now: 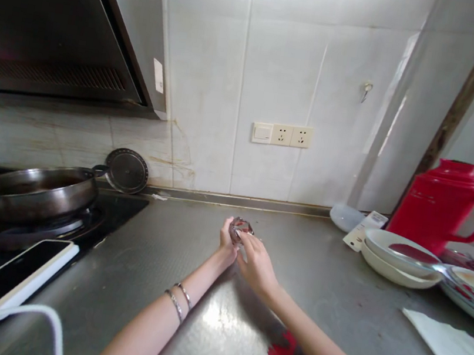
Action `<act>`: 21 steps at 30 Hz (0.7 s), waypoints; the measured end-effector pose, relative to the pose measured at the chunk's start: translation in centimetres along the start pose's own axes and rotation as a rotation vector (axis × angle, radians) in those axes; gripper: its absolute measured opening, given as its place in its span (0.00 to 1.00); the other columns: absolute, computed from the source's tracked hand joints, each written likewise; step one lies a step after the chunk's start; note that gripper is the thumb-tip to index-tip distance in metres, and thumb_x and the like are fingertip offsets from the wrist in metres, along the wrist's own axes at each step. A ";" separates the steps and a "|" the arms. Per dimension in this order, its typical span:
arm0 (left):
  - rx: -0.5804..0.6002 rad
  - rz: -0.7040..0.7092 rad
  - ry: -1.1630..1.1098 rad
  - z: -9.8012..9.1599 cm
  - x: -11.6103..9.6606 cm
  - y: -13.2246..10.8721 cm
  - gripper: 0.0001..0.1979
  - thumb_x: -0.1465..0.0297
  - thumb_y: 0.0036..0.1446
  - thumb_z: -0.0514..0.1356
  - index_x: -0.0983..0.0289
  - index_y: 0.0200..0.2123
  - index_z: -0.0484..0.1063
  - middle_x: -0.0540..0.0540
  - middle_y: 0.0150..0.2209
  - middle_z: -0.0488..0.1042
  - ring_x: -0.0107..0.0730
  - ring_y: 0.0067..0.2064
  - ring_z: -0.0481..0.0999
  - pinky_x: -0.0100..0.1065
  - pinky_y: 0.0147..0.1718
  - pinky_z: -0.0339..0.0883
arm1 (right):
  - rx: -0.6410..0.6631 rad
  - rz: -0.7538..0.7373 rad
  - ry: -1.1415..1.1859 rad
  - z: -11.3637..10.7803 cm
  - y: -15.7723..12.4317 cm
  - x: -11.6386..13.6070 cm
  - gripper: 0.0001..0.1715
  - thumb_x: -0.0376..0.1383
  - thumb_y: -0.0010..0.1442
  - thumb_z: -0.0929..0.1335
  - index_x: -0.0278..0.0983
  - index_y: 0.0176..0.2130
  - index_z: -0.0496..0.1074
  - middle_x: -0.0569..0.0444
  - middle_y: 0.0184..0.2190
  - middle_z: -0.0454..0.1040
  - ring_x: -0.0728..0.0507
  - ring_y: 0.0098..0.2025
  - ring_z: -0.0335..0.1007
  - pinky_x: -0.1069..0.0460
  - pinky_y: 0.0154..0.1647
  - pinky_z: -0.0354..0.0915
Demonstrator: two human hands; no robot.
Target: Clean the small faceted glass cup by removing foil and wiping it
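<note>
Over the middle of the metal counter, both hands meet at a small shiny brownish-red object (239,231), see-through in places like glass or clear wrapping. Its exact kind is too small to make out. My left hand (227,241) wraps its fingers around the left and underside of it. From the right, my right hand (257,263) presses its fingertips against the near side of the same object. Two silver bangles circle the left wrist. A torn red scrap (282,353) lies on the counter under the right forearm.
At left, a steel pan (39,192) sits on the black stove, with a white-edged phone-like device (8,280) and white cable in front. A red thermos jug (440,202), stacked white bowls (401,273), patterned plates and a white paper (451,352) occupy the right.
</note>
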State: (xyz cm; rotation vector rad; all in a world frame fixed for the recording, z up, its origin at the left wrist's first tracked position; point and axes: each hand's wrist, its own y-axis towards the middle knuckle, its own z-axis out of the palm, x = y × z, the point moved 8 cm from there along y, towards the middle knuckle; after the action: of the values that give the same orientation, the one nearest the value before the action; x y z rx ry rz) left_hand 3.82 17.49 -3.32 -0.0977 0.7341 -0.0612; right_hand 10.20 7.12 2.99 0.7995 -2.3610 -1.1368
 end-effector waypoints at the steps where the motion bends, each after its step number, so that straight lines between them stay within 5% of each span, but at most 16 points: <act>1: -0.001 0.001 0.009 0.1 0.1 -0.1 0.18 0.58 0.54 0.53 0.67 0.26 0.72 0.54 0.19 0.73 0.31 0.20 0.71 0.30 0.25 0.61 | 0.017 0.010 -0.026 0.0 0.0 -0.2 0.21 0.26 0.58 0.62 0.32 0.52 0.64 0.41 0.46 0.74 0.37 0.48 0.71 0.42 0.48 0.68; 10: 0.099 0.046 -0.035 1.2 0.6 -0.3 0.16 0.61 0.56 0.54 0.68 0.26 0.72 0.54 0.24 0.75 0.30 0.25 0.74 0.29 0.29 0.63 | 0.138 -0.041 -0.203 -0.1 0.5 -1.4 0.10 0.29 0.61 0.64 0.35 0.44 0.67 0.43 0.40 0.75 0.37 0.41 0.71 0.44 0.41 0.67; 16: 0.234 -0.228 0.021 0.7 0.5 0.1 0.28 0.51 0.58 0.47 0.70 0.34 0.74 0.61 0.26 0.76 0.39 0.26 0.76 0.34 0.27 0.66 | 0.226 -0.234 -0.126 -0.2 0.7 -1.5 0.18 0.24 0.59 0.63 0.33 0.49 0.65 0.43 0.43 0.74 0.39 0.47 0.69 0.44 0.49 0.67; 21: 0.291 -0.451 0.149 -0.6 1.2 -0.1 0.26 0.53 0.58 0.50 0.71 0.35 0.74 0.60 0.23 0.76 0.38 0.22 0.75 0.35 0.24 0.66 | 0.358 -0.372 -0.018 0.2 0.1 -0.9 0.23 0.24 0.60 0.62 0.34 0.55 0.63 0.46 0.51 0.72 0.43 0.56 0.65 0.46 0.56 0.64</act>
State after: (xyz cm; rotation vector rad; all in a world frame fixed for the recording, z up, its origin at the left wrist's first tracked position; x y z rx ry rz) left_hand 4.31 17.27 -4.51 0.0211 0.8337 -0.6092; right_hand 10.71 7.82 2.83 1.4029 -2.5352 -0.8559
